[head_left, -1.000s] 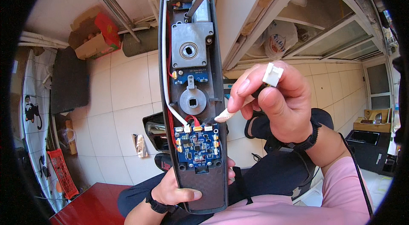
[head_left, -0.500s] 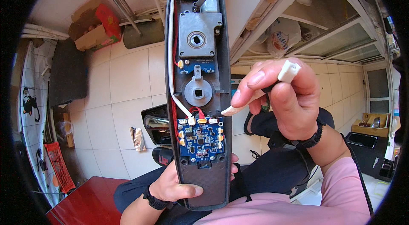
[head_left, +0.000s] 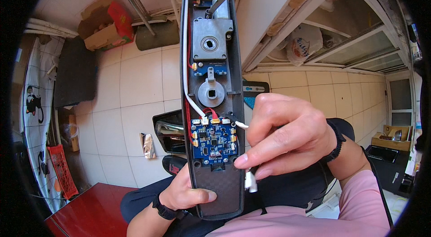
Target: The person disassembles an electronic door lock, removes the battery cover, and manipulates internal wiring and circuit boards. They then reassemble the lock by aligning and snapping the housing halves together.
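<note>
An open black door lock housing [head_left: 226, 194] stands lengthwise before me, its inside showing. My left hand [head_left: 186, 194] is closed round its lower end, thumb on the front. Beside its right edge, my right hand [head_left: 287, 134] pinches a white-sleeved cable [head_left: 241, 125]; its white connector [head_left: 251, 183] hangs below the fingertips. The cable's other end leads into the housing near the blue circuit board [head_left: 214, 136]. Above the board are a grey round spindle [head_left: 211, 99] and a grey gearbox [head_left: 210, 25]. A white wire [head_left: 185, 53] runs along the left wall. My right fingers hide the cable's middle.
A black bin-like container [head_left: 168, 131] and a crumpled wrapper [head_left: 147, 145] lie on the tiled floor. A red tabletop [head_left: 96, 205] is at lower left. A cardboard box [head_left: 101, 26] and a broad-headed floor tool [head_left: 155, 35] stand at the back, near a shelf [head_left: 332, 57].
My right hand has moved down and turned over, so the connector now points downward instead of up. The housing has shifted slightly right in the view, still held by my left hand.
</note>
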Demonstrator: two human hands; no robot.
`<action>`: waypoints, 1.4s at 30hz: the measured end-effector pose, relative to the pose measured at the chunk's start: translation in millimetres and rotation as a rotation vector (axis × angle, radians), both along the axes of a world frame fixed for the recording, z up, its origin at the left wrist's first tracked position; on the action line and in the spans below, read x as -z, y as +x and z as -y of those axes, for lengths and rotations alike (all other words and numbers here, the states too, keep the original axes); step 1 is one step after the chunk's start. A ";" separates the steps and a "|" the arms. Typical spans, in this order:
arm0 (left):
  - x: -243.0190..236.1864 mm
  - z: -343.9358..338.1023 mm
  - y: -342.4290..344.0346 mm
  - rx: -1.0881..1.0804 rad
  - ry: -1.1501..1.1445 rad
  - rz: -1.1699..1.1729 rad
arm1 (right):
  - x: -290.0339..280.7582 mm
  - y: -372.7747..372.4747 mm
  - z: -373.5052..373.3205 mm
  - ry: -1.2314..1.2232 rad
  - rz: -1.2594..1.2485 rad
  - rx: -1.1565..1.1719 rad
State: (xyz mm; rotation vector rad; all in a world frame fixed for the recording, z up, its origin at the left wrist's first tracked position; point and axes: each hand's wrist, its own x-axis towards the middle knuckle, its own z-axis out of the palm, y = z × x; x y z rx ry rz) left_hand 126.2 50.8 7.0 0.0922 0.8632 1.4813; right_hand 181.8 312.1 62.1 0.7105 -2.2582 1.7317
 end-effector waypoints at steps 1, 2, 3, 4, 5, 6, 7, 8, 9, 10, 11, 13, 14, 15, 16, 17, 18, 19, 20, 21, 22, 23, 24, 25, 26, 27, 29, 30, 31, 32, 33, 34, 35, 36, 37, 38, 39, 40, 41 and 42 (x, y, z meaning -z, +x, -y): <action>0.1 -0.2 0.0 -0.004 -0.037 -0.014 | -0.5 -0.2 1.0 0.026 0.013 0.005; -0.3 0.0 0.1 -0.017 -0.018 -0.018 | -1.0 -0.5 1.9 0.037 0.025 0.007; -0.9 0.0 -0.3 -0.013 0.004 -0.018 | -0.9 -0.8 3.8 0.049 0.035 0.007; -1.5 0.0 -0.9 -0.007 0.013 -0.017 | -2.1 -0.2 4.3 0.095 0.033 0.029; -2.1 -0.2 -1.9 -0.008 0.015 -0.013 | -1.8 -0.6 5.2 0.149 0.015 0.044; -2.8 -0.3 -2.2 -0.003 0.013 -0.032 | -1.6 -0.3 6.7 0.203 -0.002 0.058; -3.6 -0.2 -2.8 0.000 0.011 -0.037 | -1.1 0.3 8.1 0.256 -0.018 0.077; -4.3 -0.1 -3.4 -0.003 -0.002 -0.038 | 0.1 1.1 10.6 0.298 -0.043 0.099; -4.7 -0.1 -3.9 -0.006 -0.013 -0.040 | 2.0 1.8 13.6 0.338 -0.068 0.125; -4.6 0.0 -5.6 0.021 0.008 -0.033 | 3.9 2.3 15.6 0.389 -0.094 0.150; -4.1 0.1 -7.6 0.049 0.029 -0.025 | 6.0 2.3 16.6 0.394 -0.105 0.146; -3.3 -0.2 -8.1 0.055 0.022 -0.045 | 10.1 1.8 17.4 0.425 -0.139 0.141; -3.1 -0.5 -6.8 0.034 -0.008 -0.071 | 11.5 1.8 17.9 0.429 -0.130 0.142; -2.6 -0.9 -5.4 0.013 -0.045 -0.093 | 12.9 1.8 18.5 0.433 -0.128 0.150; -2.0 -1.2 -3.9 -0.001 -0.031 -0.106 | 14.1 1.7 19.7 0.442 -0.129 0.164; -1.3 -1.5 -2.2 -0.015 -0.024 -0.116 | 15.5 1.6 21.6 0.440 -0.140 0.172; -0.2 -1.8 -0.9 -0.033 -0.019 -0.118 | 17.0 1.4 24.1 0.446 -0.156 0.186; 1.3 -2.1 -0.1 -0.031 -0.015 -0.153 | 18.2 1.3 26.1 0.460 -0.181 0.206; 3.0 -2.3 0.7 -0.032 -0.017 -0.178 | 18.6 1.8 27.2 0.460 -0.164 0.199; 4.6 -2.2 1.6 -0.039 -0.023 -0.190 | 19.1 2.4 28.2 0.466 -0.154 0.198; 6.3 -2.1 2.4 -0.036 -0.030 -0.201 | 19.8 2.6 28.9 0.472 -0.144 0.195; 7.9 -1.9 3.3 -0.039 -0.040 -0.200 | 20.7 2.6 29.6 0.466 -0.138 0.198; 9.3 -1.7 4.5 -0.042 -0.050 -0.198 | 21.5 2.4 29.8 0.461 -0.132 0.200; 10.6 -2.0 5.7 -0.047 -0.050 -0.205 | 22.3 2.1 29.8 0.474 -0.122 0.200; 11.4 -2.4 6.8 -0.054 -0.050 -0.214 | 22.1 2.4 29.3 0.500 -0.112 0.195; 11.8 -2.6 7.6 -0.063 -0.049 -0.225 | 22.0 2.6 29.5 0.508 -0.117 0.194; 11.1 -2.3 8.1 -0.063 -0.065 -0.216 | 20.7 2.5 29.4 0.575 -0.128 0.199; 10.6 -2.4 8.3 -0.066 -0.073 -0.208 | 19.3 2.9 29.1 0.587 -0.119 0.179; 10.1 -2.8 8.1 -0.069 -0.080 -0.199 | 16.8 3.7 28.1 0.608 -0.117 0.166; 9.7 -2.3 6.3 -0.026 -0.048 -0.177 | 14.9 4.0 27.4 0.640 -0.138 0.156; 9.6 -1.6 3.0 0.017 -0.016 -0.155 | 12.8 4.1 26.6 0.641 -0.131 0.133; 9.8 -1.3 0.6 0.060 0.016 -0.133 | 11.4 3.2 24.9 0.654 -0.148 0.113; 10.2 -1.3 -0.5 0.070 0.028 -0.147 | 10.4 2.1 23.7 0.655 -0.156 0.096; 11.0 -1.8 -1.3 0.080 0.041 -0.164 | 9.5 1.2 22.5 0.655 -0.165 0.078; 11.9 -1.6 -1.9 0.089 0.054 -0.179 | 9.7 -0.3 22.4 0.641 -0.165 0.061; 12.3 -1.2 -1.4 0.090 0.049 -0.176 | 9.7 -0.6 23.0 0.635 -0.164 0.052; 13.0 -0.7 -0.9 0.091 0.046 -0.175 | 10.0 -1.0 23.5 0.629 -0.162 0.044; 13.8 -0.1 -0.4 0.092 0.043 -0.175 | 10.7 -1.0 24.4 0.632 -0.159 0.042; 14.2 0.8 0.7 0.087 0.031 -0.177 | 11.3 -0.6 25.3 0.635 -0.155 0.041; 14.6 1.7 2.1 0.081 0.020 -0.180 | 12.1 -0.4 25.6 0.635 -0.155 0.035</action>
